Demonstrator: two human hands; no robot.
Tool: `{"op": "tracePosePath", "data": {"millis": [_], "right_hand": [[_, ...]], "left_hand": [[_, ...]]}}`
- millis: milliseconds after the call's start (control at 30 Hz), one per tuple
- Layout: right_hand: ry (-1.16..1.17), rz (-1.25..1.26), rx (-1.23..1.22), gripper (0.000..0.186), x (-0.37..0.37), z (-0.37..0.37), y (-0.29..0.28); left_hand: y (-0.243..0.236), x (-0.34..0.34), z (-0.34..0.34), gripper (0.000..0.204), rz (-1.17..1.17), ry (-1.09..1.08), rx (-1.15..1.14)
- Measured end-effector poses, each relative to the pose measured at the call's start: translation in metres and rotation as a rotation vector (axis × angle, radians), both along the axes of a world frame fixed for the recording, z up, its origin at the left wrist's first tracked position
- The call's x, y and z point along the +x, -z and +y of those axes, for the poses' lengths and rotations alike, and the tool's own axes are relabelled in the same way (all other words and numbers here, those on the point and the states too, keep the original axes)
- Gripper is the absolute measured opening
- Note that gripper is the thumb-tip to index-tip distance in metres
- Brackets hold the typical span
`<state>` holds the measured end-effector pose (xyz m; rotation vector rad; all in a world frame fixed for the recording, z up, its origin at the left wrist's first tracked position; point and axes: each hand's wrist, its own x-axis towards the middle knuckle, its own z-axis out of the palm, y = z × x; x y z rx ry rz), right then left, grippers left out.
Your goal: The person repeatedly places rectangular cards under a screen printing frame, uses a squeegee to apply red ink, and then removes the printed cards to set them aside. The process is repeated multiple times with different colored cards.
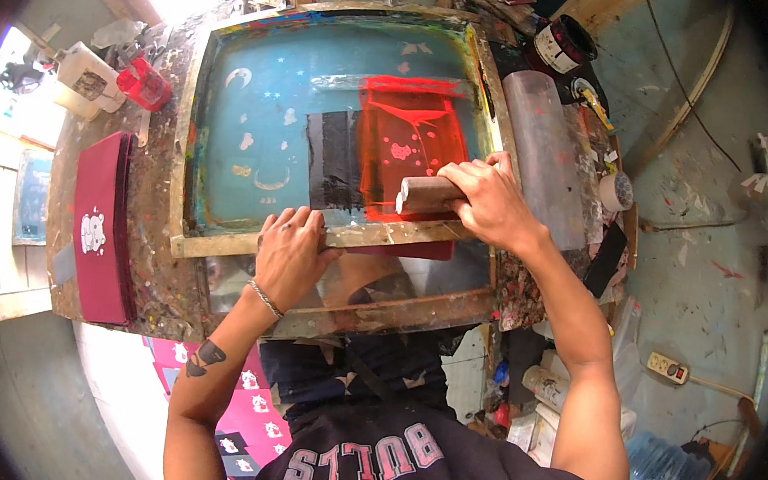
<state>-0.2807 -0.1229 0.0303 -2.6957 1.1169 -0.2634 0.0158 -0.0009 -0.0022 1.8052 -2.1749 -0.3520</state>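
Note:
A silk-screen printing frame (194, 245) with wooden sides and blue-green mesh lies on the worktable. My right hand (494, 199) is closed round the wooden handle of a squeegee (428, 195), held low over the near right part of the mesh. Bright red ink (411, 120) covers a rough rectangle there, around small pink printed shapes. Beside it runs a strip of black tape (329, 159). My left hand (293, 249) grips the frame's near rail, fingers over the top. Under that rail, a maroon piece (433, 251) pokes out; the rest is hidden.
A stack of maroon pieces with a white print (101, 227) lies at the left, near a red cup (145, 86) and a white container (90, 77). Right of the frame are a clear plastic cylinder (544, 153) and a dark tub (563, 47). Printed pink pieces (254, 401) lie below, left.

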Motion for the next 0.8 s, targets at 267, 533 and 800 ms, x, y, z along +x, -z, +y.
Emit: {"op": "tracePosePath", "data": {"millis": [267, 533, 800], "right_hand": [[0.032, -0.115, -0.394, 0.032, 0.021, -0.091, 0.028], [0.066, -0.107, -0.159, 0.032, 0.054, -0.151, -0.005], [0.129, -0.008, -0.243, 0.043, 0.065, -0.157, 0.019]], "left_hand": [[0.0, -0.001, 0.0, 0.036, -0.039, 0.004, -0.008], [-0.003, 0.001, 0.003, 0.037, -0.064, -0.01, 0.027], [-0.003, -0.001, -0.001, 0.038, -0.055, 0.004, 0.018]]}}
